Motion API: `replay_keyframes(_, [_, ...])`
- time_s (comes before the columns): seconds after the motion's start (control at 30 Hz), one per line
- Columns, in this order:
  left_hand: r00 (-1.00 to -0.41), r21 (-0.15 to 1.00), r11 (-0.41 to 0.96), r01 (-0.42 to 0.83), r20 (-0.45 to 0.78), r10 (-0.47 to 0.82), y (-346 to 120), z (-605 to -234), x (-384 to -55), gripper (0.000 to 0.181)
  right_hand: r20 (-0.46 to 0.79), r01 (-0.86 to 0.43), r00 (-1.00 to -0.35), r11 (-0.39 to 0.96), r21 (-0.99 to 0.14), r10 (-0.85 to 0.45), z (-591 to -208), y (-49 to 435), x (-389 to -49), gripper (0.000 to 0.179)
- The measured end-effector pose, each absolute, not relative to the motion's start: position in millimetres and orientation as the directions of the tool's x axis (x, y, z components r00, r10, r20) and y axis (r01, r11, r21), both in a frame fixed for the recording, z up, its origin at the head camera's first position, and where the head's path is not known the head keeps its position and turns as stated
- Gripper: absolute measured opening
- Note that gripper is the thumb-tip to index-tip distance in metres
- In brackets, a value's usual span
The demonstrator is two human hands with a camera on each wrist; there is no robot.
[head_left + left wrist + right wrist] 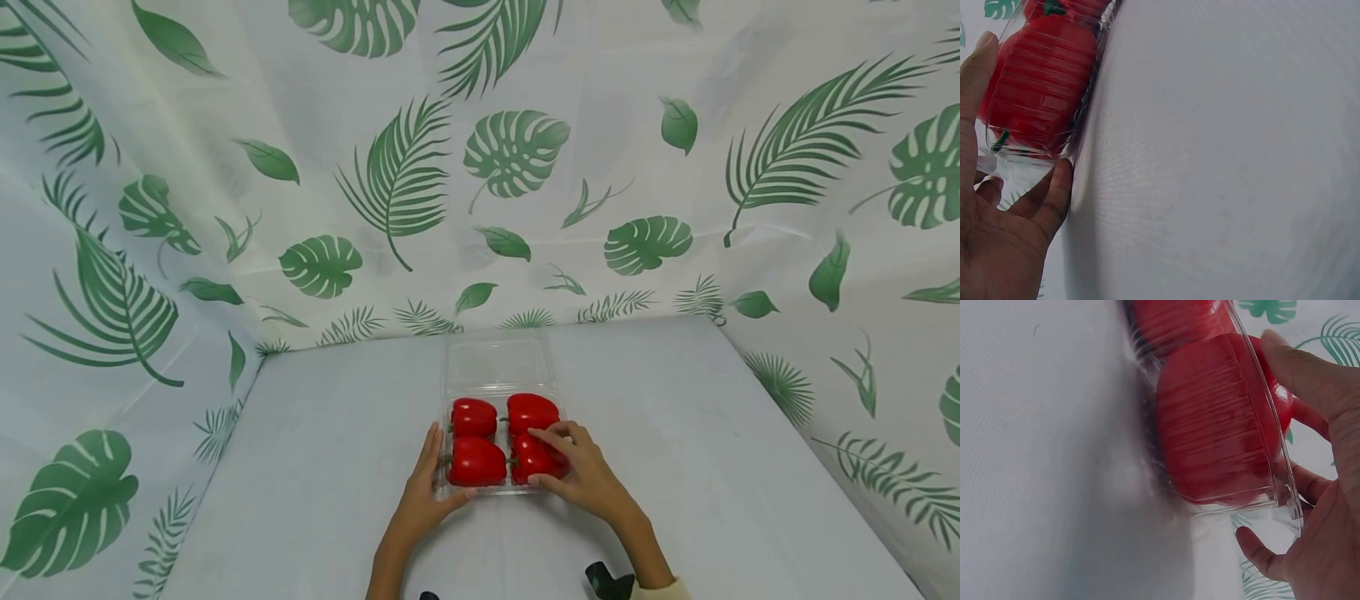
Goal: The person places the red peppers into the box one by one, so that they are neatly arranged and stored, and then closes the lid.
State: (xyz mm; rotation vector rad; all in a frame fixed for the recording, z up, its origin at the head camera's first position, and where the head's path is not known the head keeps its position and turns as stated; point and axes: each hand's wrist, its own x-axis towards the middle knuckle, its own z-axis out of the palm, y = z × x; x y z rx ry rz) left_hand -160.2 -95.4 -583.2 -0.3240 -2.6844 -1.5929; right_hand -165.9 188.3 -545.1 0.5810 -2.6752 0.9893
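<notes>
Several red bell peppers with green stems fill a clear plastic clamshell container point(501, 490) in the head view, set in two rows. My right hand point(588, 475) holds the near right bell pepper point(531, 460) between thumb and fingers. In the right wrist view, its thumb lies on that pepper's upper side, behind the clear front wall. My left hand point(422, 492) rests against the container's left side with fingers extended, its thumb by the front edge. Through the plastic, the left wrist view shows the near left bell pepper point(1044, 81). The fingers on the right pepper's far side are partly hidden.
The container's clear lid point(498, 363) lies folded back behind the peppers. White cloth covers the table point(337, 417), and leaf-printed curtains point(585, 75) stand behind and at both sides. A dark object point(609, 582) shows near the right wrist.
</notes>
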Motion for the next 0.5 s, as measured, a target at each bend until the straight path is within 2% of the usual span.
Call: replay_keyframes(0.5, [-0.979,0.873,0.455,0.177,0.111,0.168,-95.5,-582.7,-160.2,0.106,0.406,-0.478,-0.872,0.653,-0.588,-0.272,-550.6,189.2,-167.2,0.050])
